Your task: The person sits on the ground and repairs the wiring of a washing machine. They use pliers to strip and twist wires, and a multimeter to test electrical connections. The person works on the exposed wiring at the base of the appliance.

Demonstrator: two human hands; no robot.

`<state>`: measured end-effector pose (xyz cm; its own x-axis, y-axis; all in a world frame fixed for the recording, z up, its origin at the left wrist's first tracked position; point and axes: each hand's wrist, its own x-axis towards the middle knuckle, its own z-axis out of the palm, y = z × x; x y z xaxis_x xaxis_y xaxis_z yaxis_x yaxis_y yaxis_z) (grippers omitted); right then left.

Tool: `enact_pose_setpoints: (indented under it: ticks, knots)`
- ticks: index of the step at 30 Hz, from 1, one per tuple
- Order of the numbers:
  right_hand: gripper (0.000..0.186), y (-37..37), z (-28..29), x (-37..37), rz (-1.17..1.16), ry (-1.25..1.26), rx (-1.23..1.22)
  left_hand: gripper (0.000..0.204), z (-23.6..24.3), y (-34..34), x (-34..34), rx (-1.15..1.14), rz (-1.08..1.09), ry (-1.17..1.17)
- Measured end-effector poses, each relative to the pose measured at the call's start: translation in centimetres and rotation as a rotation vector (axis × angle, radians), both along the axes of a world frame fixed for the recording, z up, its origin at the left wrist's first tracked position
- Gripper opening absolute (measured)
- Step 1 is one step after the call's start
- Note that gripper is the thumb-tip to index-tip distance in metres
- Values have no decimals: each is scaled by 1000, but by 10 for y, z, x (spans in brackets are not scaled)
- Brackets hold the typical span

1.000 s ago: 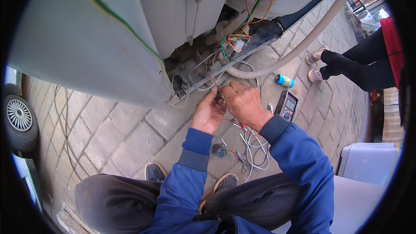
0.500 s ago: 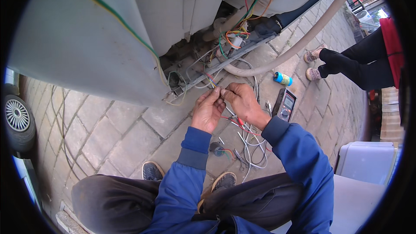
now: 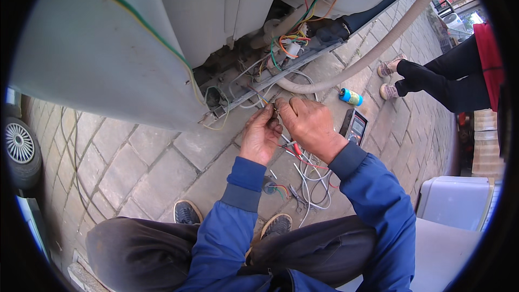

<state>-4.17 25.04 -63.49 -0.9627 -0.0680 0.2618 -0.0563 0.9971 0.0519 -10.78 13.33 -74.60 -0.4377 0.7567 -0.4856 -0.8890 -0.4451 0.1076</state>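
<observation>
My left hand (image 3: 259, 136) and my right hand (image 3: 312, 125) meet over the paving, fingertips pinched together on thin coloured wires (image 3: 263, 99). These wires run up to the open base of a white appliance that looks like a washing machine (image 3: 124, 70). The exact join between my fingers is hidden. A bundle of coloured wires (image 3: 294, 40) with a white connector hangs inside the base. Below my hands lie tangled white cables (image 3: 309, 184) and a red test lead (image 3: 297, 150).
Right of my hands lie a multimeter (image 3: 357, 126) and a blue cylinder like a capacitor (image 3: 351, 97). Pliers (image 3: 297, 194) and a small round part with wires (image 3: 270, 187) rest near my shoes. A grey hose (image 3: 373, 54) curves from the machine; a person in dark trousers (image 3: 443, 84) stands beyond.
My right hand has rolled over a little, its back now turned more upward, while its fingertips stay against the left ones at the wires. The view has shifted slightly.
</observation>
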Motion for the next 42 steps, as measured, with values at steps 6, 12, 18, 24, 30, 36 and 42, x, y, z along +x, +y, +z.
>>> enact_pose_setpoints:
  ticks: [6,12,18,24,30,36,42]
  knots:
    - [19,5,-4,0,146,-31,35,12,14,1,2,-31,-8,12]
    - [25,-16,-7,-3,-515,-187,-1027,13,-2,3,7,50,16,2]
    - [25,-7,-14,2,-395,-185,-997,11,1,5,9,38,5,-21]
    - [21,-3,1,2,8,0,41,13,-12,4,7,23,12,-71]
    - [21,2,-4,3,132,6,78,17,-7,3,7,28,-22,-20]
    - [14,-7,0,6,-74,-120,-221,10,4,3,9,-18,-10,-55]
    - [25,-6,-12,-2,-520,-134,-956,15,8,2,10,-46,-20,33]
